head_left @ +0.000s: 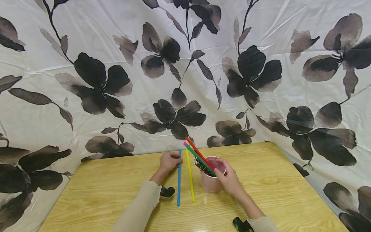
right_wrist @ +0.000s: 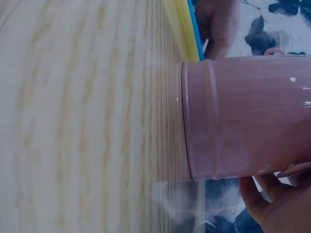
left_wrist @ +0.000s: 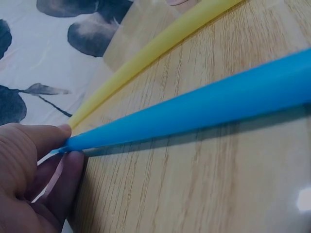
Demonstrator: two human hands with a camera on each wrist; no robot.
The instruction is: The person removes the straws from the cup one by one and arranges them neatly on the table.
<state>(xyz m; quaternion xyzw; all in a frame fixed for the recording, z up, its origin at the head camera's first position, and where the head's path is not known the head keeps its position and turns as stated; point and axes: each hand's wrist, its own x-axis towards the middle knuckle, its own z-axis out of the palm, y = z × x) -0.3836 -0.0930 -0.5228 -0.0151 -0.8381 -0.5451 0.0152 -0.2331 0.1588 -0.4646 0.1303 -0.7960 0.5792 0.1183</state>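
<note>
My left hand [head_left: 169,162] pinches the far end of a blue straw [head_left: 179,187] between thumb and fingers; the straw lies along the tabletop, pointing toward me. Just right of it lies a yellow straw [head_left: 190,180], roughly parallel. A pink cup [head_left: 211,185] stands upright on the table. My right hand [head_left: 230,180] grips it at the right side of the rim, with fingers against its wall in the right wrist view. Leaning left out of the cup are a red straw [head_left: 195,148], a green straw [head_left: 197,156] with a pink tip beside it, and black-and-white speckled sticks [head_left: 198,163].
The wooden table [head_left: 116,190] ends at the back against a white cloth [head_left: 203,80] with dark flowers, which also hangs along both sides. Black wrist devices [head_left: 167,192] sit at both of the person's wrists.
</note>
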